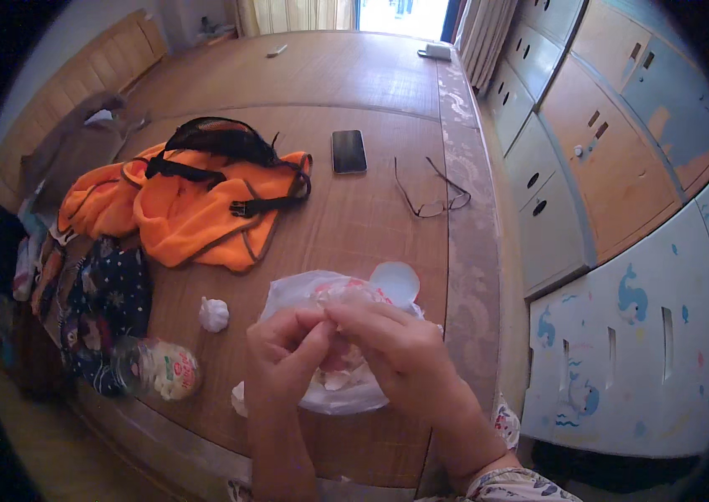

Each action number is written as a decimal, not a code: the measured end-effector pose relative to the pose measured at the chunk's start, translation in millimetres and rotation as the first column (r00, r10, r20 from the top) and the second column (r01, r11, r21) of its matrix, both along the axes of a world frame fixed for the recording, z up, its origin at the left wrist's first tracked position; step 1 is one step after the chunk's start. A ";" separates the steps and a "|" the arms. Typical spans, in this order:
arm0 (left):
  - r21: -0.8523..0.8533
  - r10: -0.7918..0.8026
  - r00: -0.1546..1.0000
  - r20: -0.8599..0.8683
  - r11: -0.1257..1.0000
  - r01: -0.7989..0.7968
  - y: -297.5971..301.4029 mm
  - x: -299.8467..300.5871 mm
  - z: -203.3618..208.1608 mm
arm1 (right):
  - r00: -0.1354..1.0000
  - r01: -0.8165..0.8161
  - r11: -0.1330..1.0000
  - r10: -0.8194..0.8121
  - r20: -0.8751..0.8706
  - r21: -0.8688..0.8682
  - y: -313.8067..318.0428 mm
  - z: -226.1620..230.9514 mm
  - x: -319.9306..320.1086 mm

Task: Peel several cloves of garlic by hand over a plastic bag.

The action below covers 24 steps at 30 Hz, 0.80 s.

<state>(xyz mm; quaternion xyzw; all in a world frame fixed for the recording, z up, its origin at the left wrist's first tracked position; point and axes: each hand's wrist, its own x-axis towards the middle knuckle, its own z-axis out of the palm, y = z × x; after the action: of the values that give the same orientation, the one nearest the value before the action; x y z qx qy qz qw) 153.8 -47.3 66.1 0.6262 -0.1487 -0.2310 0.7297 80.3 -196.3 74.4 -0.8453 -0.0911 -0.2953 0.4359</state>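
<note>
My left hand [282, 351] and my right hand [400, 347] meet fingertip to fingertip over a white plastic bag [287, 293]. Both are closed in a pinch; whatever lies between the fingers is too small and hidden to make out. Pale papery skins and bits [336, 381] lie on the bag below them. A whole garlic bulb [214, 315] sits to the left, and part of another pale piece [239, 399] shows beside my left wrist. A clear jar [169, 371] holding peeled garlic cloves stands further left. Behind the bag, at its right, is a round whitish lid [396, 283].
An orange cloth garment [195, 217] with black straps and dark patterned fabric [107, 284] lie at left. Farther off are a phone [349, 151] and eyeglasses [431, 201] on the brown mat [313, 226]. Painted cabinets [614, 326] stand along the right side.
</note>
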 end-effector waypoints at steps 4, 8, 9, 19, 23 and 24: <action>-0.022 -0.044 0.999 0.013 0.999 0.044 7.7 -0.8 5.0 | 0.999 -0.023 0.998 0.024 -0.026 0.053 0.7 3.8 -2.4; -0.047 -0.054 0.998 0.018 0.997 0.055 10.2 1.0 4.5 | 0.992 -0.046 0.996 0.055 -0.118 0.079 0.5 6.1 -6.3; -0.012 -0.057 0.998 0.033 0.998 0.057 12.0 1.3 4.7 | 0.976 -0.033 0.996 0.051 -0.213 0.087 0.7 6.5 -7.6; 0.041 -0.048 0.999 0.008 0.998 0.047 12.3 0.1 7.2 | 0.999 -0.048 0.998 0.049 -0.018 0.043 3.9 0.0 -3.1; 0.045 -0.051 0.998 0.019 0.998 0.051 14.6 1.5 6.7 | 0.985 -0.037 0.998 0.044 -0.165 0.044 4.5 1.1 -6.7; 0.055 -0.055 0.998 0.037 0.997 0.053 15.2 0.9 9.2 | 0.985 -0.048 0.998 0.054 -0.162 0.043 4.3 0.0 -6.6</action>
<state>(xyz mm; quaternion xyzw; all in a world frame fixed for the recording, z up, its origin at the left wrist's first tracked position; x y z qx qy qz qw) 154.7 -32.1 75.3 0.6456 -0.1732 -0.2425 0.7031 73.6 -192.0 74.4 -0.8553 -0.0708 -0.2155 0.4658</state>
